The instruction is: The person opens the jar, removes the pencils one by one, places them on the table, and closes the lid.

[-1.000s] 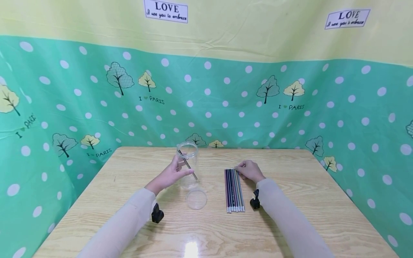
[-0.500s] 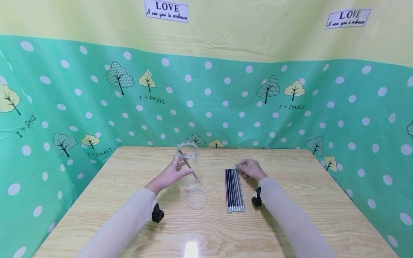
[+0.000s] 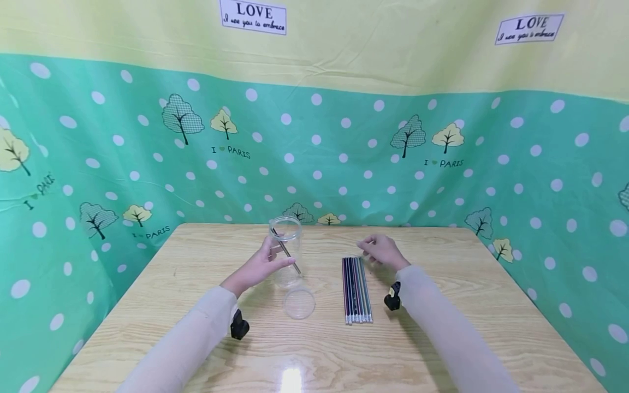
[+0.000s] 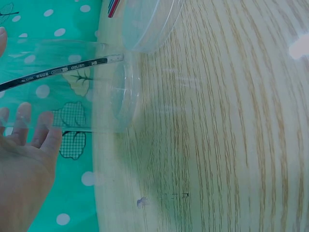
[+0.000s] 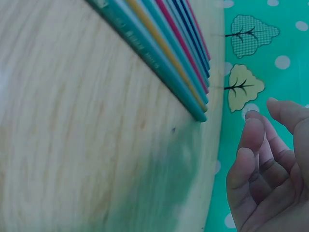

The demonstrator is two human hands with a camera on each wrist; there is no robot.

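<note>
My left hand (image 3: 262, 265) holds a tall clear plastic jar (image 3: 295, 248), thumb and fingers round its side. One dark pencil (image 4: 53, 71) leans slantwise inside the jar, its lettering showing in the left wrist view. To the right, several pencils (image 3: 356, 289) lie side by side in a row, eraser ends toward me. Just beyond their far ends hovers my right hand (image 3: 383, 252). In the right wrist view its fingers (image 5: 251, 135) bend loosely, with nothing between them and the thumb. A green pencil (image 5: 145, 58) is the row's nearest one there.
A round clear lid (image 3: 299, 303) lies flat on the wooden table (image 3: 221, 349), close in front of the jar. A green dotted curtain (image 3: 339, 147) hangs behind the table's far edge and along both sides.
My right hand has lifted off the far ends of the pencils and moved slightly farther away from me. The left hand and the jar have stayed in place.
</note>
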